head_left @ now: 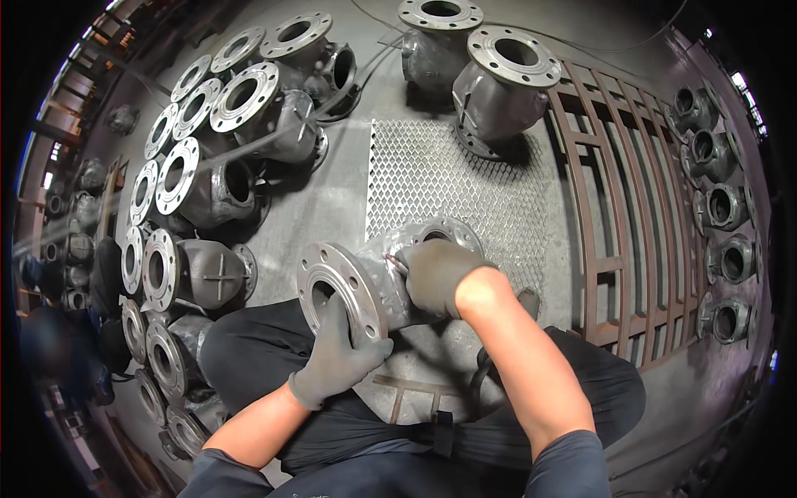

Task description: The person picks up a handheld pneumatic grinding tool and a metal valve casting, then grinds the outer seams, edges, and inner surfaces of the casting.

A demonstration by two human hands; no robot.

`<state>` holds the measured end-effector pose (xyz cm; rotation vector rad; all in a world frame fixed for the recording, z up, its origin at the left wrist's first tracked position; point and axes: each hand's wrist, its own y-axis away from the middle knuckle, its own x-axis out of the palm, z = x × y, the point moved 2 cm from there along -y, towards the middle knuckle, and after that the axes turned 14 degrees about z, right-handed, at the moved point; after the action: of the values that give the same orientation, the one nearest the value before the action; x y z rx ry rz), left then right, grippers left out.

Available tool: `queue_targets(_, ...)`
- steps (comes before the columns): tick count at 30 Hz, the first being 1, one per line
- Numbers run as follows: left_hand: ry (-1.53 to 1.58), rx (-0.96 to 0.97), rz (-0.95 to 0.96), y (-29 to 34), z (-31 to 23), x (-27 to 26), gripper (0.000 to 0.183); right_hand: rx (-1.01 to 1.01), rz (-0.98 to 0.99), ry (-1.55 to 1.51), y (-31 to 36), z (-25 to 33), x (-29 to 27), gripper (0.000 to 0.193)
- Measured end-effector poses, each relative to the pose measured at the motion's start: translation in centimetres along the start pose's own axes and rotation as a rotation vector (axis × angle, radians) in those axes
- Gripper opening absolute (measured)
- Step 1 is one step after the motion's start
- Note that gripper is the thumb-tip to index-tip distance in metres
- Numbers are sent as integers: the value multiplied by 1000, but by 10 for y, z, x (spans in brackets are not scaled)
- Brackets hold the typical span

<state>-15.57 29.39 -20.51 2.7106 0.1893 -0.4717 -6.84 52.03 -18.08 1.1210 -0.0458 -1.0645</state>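
A grey cast metal valve body (pixel 383 274) lies tilted between my legs, its wide bolt-holed flange facing left towards me. My left hand (pixel 336 361), in a grey glove, grips that flange: the fingers reach into the round opening and the thumb lies along the rim. At the body's far right end, beside a second flange (pixel 452 228), my gloved right hand (pixel 440 274) is closed against the casting. What its fingers hold, if anything, is hidden by the hand.
Expanded metal mesh (pixel 440 178) lies on the floor ahead. Two flanged bodies (pixel 498 100) stand at its far end. Several more (pixel 199 270) crowd the left. A brown slatted metal frame (pixel 618 274) lies at right, with a row of castings (pixel 726 259) beyond. Cables (pixel 573 47) cross the far floor.
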Motion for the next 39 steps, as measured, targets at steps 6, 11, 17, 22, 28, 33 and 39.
queue_targets(6, 42, -20, 3, 1, 3, -7, 87, -86, -307, -266, 3, -7, 61, 41)
queue_targets(11, 110, 27, -2, 1, 0, -5, 78, -71, -334, -275, -1, -4, 58, 42)
queue_targets(17, 91, 7, 22, -2, -3, -8, 81, -84, -305, -285, -3, -12, 59, 42)
queue_targets(22, 125, -17, 37, -1, -7, -11, 82, -227, -349, -350, 4, -3, 60, 48)
queue_targets(28, 139, -5, 37, 0, -7, -9, 83, -304, -513, -397, 9, -8, 85, 52)
queue_targets(33, 76, 41, 23, -1, -5, -10, 81, -373, -520, -412, 12, -3, 87, 52)
queue_targets(39, 130, -33, 22, -3, -12, -8, 79, -364, -554, -413, 7, -4, 101, 48)
